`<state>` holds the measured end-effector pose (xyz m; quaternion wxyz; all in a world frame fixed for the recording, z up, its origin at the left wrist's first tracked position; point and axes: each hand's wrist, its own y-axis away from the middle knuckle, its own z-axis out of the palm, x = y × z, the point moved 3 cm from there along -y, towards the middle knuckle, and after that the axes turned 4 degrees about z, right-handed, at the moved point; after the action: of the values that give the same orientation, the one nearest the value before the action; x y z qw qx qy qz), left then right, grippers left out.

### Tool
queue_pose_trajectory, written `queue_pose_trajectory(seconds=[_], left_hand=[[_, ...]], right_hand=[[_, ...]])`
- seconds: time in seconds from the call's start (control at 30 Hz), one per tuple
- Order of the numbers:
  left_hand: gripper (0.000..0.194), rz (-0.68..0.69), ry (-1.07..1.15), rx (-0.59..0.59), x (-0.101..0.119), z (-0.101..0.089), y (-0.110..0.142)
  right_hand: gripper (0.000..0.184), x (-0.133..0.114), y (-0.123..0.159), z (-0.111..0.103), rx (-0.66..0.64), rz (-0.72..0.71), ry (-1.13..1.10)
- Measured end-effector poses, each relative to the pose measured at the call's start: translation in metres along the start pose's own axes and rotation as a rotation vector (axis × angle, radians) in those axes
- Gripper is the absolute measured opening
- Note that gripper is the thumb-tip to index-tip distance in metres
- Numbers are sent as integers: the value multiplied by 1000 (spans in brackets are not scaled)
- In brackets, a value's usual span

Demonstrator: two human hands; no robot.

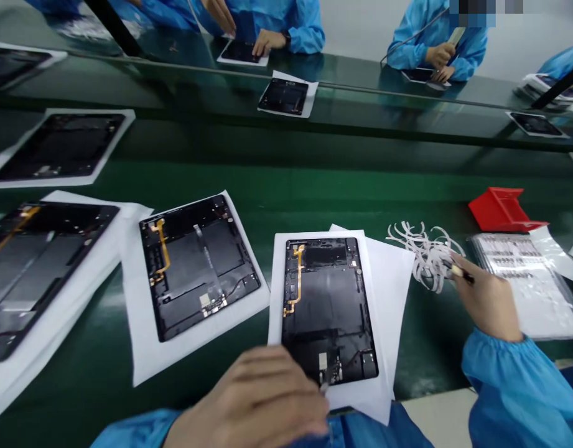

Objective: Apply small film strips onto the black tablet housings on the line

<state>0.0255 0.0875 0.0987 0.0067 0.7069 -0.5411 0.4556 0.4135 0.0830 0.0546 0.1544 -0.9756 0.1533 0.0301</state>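
An open black tablet chassis (328, 305) with an orange flex cable lies on a white sheet (384, 274) in front of me. My left hand (258, 398) rests at its lower edge, fingers curled and pinched near a small connector part. My right hand (484, 298) is off to the right, gripping a thin dark tool (461, 272) whose tip reaches a pile of white strips (423, 252).
Two more open tablet chassis (197, 264) (29, 267) lie on white sheets to my left, another (57, 146) further back. A red plastic holder (501, 208) and a clear sheet of small parts (529, 280) sit at right. Other people in blue sleeves (290, 31) work across the green belt (314, 193).
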Motion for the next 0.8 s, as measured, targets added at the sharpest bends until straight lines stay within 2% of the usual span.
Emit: queue_pose_trajectory(seconds=[0.03, 0.1, 0.17, 0.2, 0.27, 0.33, 0.4, 0.5, 0.6, 0.67, 0.7, 0.77, 0.8], left_hand=[[8, 21, 7, 58, -10, -6, -8], [8, -4, -54, 180, -31, -11, -21], [6, -55, -100, 306, -51, -10, -31], [6, -68, -94, 351, -59, -8, -35], [7, -96, -43, 392, -74, -1, -44], [10, -135, 5, 392, -86, 4, -54], [14, -185, 52, 375, -97, 7, -61], [23, -271, 136, 364, -108, 7, -65], [34, -392, 99, 485, -104, 6, -47], [32, -394, -64, 489, -86, 12, -26], [28, -356, -164, 420, -74, 19, -16], [23, -238, -317, 192, -48, 38, 6], [25, -221, -378, 76, -37, 47, 16]], right_hand=[[41, -1, 2, -5, 26, 27, 82], [42, -20, 8, -21, 128, 41, 123], [38, -57, 13, -35, 168, -45, -47], [34, -80, 14, -37, 79, -124, -228], [27, -126, 16, -32, -221, -286, -559], [28, -161, 13, -21, -463, -286, -767], [31, -180, 6, -7, -590, -217, -934], [35, -187, -4, 9, -662, -118, -1115], [34, -185, -10, 19, -686, -48, -1201], [22, -184, -12, 23, -691, -53, -1218], [17, -185, -12, 25, -696, -65, -1210], [14, -186, -13, 30, -707, -83, -1187], [13, -186, -13, 33, -707, -87, -1180]])
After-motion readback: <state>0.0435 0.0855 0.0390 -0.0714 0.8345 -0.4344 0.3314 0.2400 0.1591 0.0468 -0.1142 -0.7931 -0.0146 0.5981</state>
